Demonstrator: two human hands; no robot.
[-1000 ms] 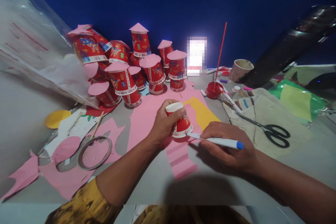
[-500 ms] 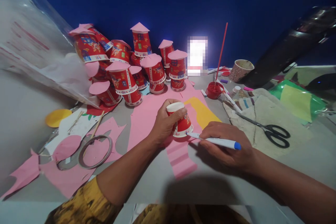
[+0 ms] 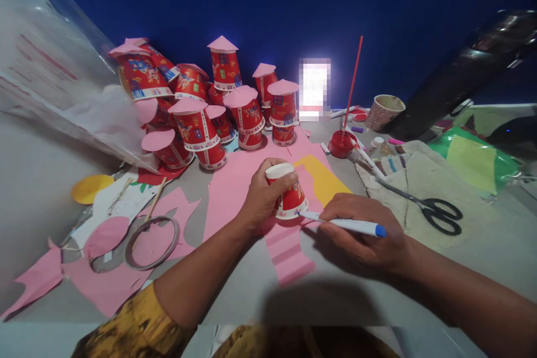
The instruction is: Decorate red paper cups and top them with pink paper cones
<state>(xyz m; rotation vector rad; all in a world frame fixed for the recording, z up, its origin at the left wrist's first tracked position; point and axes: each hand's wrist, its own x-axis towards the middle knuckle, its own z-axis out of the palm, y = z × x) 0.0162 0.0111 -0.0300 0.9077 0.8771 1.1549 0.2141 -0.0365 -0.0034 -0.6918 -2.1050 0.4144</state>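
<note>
My left hand [image 3: 263, 194] is wrapped round a red paper cup [image 3: 295, 197] with a white band along its lower edge, where small pink and blue marks show. A white marker with a blue end [image 3: 356, 226] is pinched in my right hand [image 3: 364, 232], its tip at that white band. Beneath the cup lies pink paper [image 3: 235, 179], with a folded pink strip [image 3: 287, 254] just in front. Yellow paper [image 3: 325, 179] shows behind my right hand.
Several red cups with pink cone tops [image 3: 195, 126] stand stacked at the back left. A tape roll [image 3: 131, 251] and pink scraps lie left. To the right are black-handled scissors [image 3: 440, 215] on cloth, a red paint pot [image 3: 340, 145] and a patterned cup [image 3: 385, 112].
Almost nothing differs. The marker's blue end has tilted very slightly, and the whole view has shifted a little; both hands keep their holds.
</note>
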